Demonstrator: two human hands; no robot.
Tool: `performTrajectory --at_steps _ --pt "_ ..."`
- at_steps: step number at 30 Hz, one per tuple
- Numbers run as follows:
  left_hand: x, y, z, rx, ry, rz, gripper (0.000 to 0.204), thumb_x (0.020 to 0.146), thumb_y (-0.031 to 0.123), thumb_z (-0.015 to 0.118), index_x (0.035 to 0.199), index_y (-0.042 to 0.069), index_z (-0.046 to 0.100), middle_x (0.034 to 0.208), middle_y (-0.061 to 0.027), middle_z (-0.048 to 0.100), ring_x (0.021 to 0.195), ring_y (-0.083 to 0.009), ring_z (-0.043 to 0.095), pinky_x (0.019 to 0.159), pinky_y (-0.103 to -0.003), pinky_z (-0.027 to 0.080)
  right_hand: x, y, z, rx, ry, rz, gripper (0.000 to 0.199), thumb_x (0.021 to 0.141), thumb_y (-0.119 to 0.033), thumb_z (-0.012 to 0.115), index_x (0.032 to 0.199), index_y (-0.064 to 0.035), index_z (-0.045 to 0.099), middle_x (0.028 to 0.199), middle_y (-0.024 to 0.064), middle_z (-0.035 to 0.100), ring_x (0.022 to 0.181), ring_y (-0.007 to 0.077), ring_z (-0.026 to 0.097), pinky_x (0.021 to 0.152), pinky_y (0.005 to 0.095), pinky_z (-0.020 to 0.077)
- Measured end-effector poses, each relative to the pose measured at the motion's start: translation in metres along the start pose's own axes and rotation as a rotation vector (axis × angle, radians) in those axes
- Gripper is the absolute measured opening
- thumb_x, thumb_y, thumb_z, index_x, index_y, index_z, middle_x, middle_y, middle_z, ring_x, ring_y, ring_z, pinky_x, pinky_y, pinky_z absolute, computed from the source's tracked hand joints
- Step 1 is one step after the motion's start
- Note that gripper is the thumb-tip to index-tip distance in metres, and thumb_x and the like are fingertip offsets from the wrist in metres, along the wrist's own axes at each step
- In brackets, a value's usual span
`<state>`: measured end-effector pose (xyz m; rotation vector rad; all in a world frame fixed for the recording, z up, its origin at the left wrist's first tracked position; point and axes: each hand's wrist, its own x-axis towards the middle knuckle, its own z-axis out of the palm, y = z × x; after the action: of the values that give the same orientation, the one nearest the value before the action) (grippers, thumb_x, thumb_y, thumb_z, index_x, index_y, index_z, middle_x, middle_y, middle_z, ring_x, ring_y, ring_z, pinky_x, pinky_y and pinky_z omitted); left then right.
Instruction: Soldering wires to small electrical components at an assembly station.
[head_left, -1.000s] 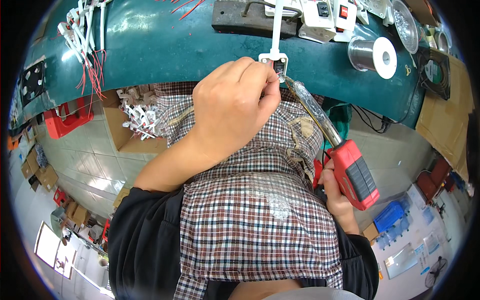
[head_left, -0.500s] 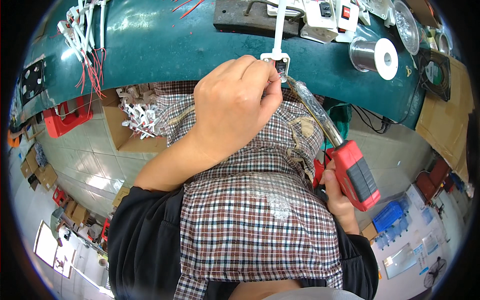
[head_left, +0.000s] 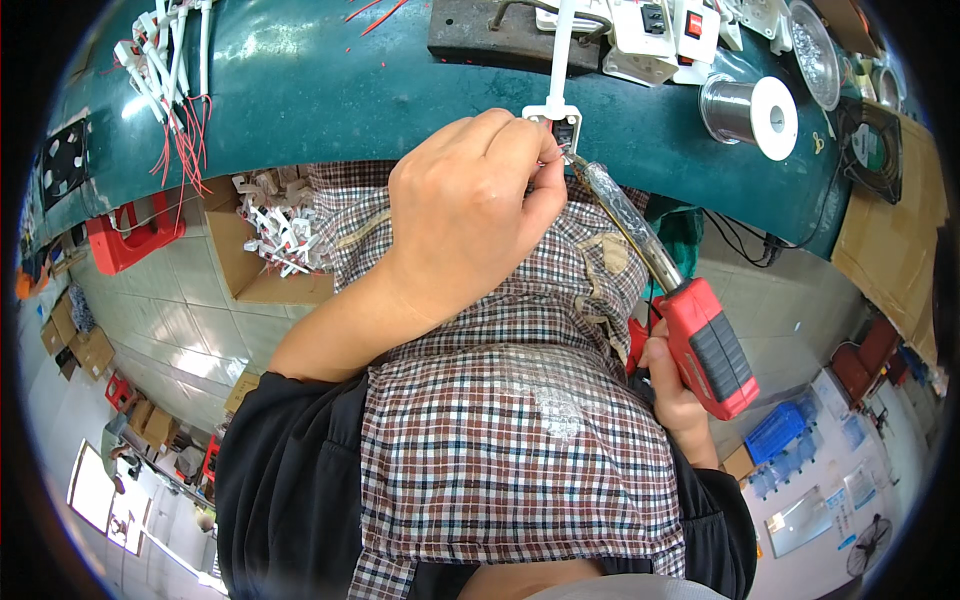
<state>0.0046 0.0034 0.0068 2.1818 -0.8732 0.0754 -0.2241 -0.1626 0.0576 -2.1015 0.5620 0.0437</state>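
A small white plastic housing [head_left: 572, 115] with a black insert lies at the table's front edge, and a white cable [head_left: 561, 60] runs away from its far end. Against its left side, my left hand [head_left: 470, 195] has thumb and forefinger pinched on what looks like a thin reddish wire, mostly hidden by the fingertips. My right hand [head_left: 675, 385] is closed round the red and black handle of a soldering iron [head_left: 640, 235]. The iron points up and to the left. Its tip meets the near end of the housing, right beside my left fingertips.
A solder spool [head_left: 773, 118] stands at the right of the green table [head_left: 300, 110], near a black fan [head_left: 868, 150]. Behind the housing lie a dark metal block [head_left: 470, 35] and white switch housings [head_left: 640, 45]. White cables [head_left: 165, 60] with red wires lie far left; a cardboard box [head_left: 225, 245] holds parts below.
The soldering iron has shifted slightly left and up, bringing its tip closer to my left fingertips. My left hand has barely moved and keeps its pinch.
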Motion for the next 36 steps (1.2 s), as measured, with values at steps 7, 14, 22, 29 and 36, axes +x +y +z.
performTrajectory --at_steps 7,14,22,29,36 --pt "0.000 -0.002 0.001 -0.023 0.008 0.006 0.016 0.072 0.005 0.076 0.075 0.009 0.060 0.070 -0.0031 0.060 0.061 -0.0219 0.062 0.052 -0.034 0.049 -0.001 -0.008 -0.007 0.128 0.019 0.090 0.012 0.082 -0.003 0.074 0.093 -0.0009 0.068 0.083 0.0102 0.067 0.066 0.0226 0.065 0.059 0.0324 0.0512" --pt "0.000 -0.002 0.001 -0.019 0.007 0.009 0.016 0.072 0.005 0.076 0.075 0.009 0.061 0.070 -0.0030 0.060 0.062 -0.0220 0.063 0.052 -0.034 0.049 0.010 -0.027 0.005 0.530 0.157 0.103 0.012 0.096 -0.006 0.059 0.102 -0.0014 0.050 0.077 0.0067 0.050 0.049 0.0085 0.039 0.053 0.0290 0.0444" --pt "-0.001 -0.002 0.001 -0.014 0.013 0.023 0.016 0.073 0.006 0.077 0.075 0.008 0.061 0.070 -0.0034 0.061 0.060 -0.0222 0.062 0.051 -0.034 0.048 0.013 -0.017 0.007 0.595 0.275 -0.005 0.014 0.097 -0.007 0.057 0.108 -0.0008 0.050 0.078 0.0069 0.051 0.047 0.0072 0.036 0.052 0.0270 0.0429" --pt "-0.002 -0.002 0.000 -0.006 0.012 0.012 0.015 0.073 0.007 0.078 0.076 0.010 0.063 0.071 -0.0029 0.059 0.059 -0.0215 0.062 0.051 -0.034 0.048 0.013 -0.012 0.005 0.544 0.276 -0.029 0.015 0.099 -0.009 0.056 0.108 0.0007 0.050 0.077 0.0069 0.051 0.047 0.0069 0.036 0.051 0.0266 0.0428" --pt "0.017 -0.002 -0.017 0.003 -0.009 -0.049 0.014 0.080 0.014 0.084 0.087 0.009 0.073 0.076 -0.0010 0.060 0.061 -0.0152 0.060 0.053 -0.029 0.045 0.013 -0.011 0.002 0.532 0.374 -0.010 0.014 0.098 -0.009 0.057 0.106 0.0015 0.051 0.076 0.0061 0.050 0.047 0.0064 0.037 0.052 0.0265 0.0442"
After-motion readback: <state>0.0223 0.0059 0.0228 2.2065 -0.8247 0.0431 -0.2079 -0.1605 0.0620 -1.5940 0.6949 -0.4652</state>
